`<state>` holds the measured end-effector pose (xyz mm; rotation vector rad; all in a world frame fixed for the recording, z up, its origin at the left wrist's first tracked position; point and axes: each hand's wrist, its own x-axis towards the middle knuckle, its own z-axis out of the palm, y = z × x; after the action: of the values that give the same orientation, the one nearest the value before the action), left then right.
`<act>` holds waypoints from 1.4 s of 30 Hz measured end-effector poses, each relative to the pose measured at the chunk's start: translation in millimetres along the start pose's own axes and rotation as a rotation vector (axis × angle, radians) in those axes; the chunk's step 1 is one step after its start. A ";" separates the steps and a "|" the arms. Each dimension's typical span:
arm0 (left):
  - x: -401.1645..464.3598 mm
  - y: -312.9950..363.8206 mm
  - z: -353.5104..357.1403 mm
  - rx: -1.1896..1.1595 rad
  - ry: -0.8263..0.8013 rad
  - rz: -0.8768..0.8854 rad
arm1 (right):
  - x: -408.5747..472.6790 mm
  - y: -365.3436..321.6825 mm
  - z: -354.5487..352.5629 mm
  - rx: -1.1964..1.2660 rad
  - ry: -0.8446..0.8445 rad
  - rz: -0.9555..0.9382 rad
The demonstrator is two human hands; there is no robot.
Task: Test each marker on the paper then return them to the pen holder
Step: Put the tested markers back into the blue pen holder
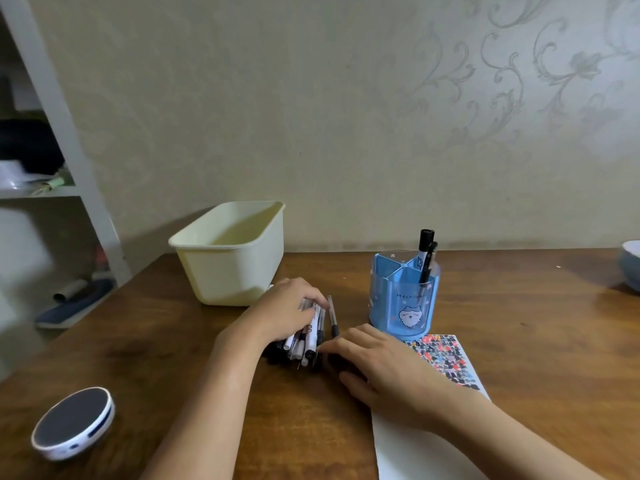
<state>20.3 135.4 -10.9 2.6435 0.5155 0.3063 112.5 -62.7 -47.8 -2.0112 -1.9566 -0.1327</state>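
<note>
While my left hand point(289, 313) lies over the pile of markers point(306, 341) on the table point(519, 323), its fingers curl around several of them. My right hand point(377, 365) rests flat beside the pile's near end, fingers straight, fingertips touching the markers, holding nothing; its wrist lies on the paper point(443, 362), whose far end is covered in coloured and black test marks. One thin pen point(333, 317) lies just right of the pile. The blue holder point(403, 296) stands just beyond the paper, with two black markers point(425, 251) upright in a rear compartment. A cream bin point(232, 254) sits behind the pile, a round white device point(72, 422) near left.
</note>
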 end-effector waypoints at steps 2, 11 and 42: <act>0.8 0.8 0.4 -0.003 0.000 0.007 | 0.7 0.3 -3.2 -0.017 0.009 0.012; 2.3 -0.2 3.1 -0.001 -0.005 0.037 | -6.8 4.8 -15.8 -0.063 -0.026 -0.005; 4.9 47.8 23.3 -0.148 0.164 0.228 | -30.0 34.3 -102.5 0.728 1.140 0.261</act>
<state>46.1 88.7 -9.5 2.5462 0.2304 0.6108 161.3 -122.0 34.0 -1.2050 -0.8230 -0.3447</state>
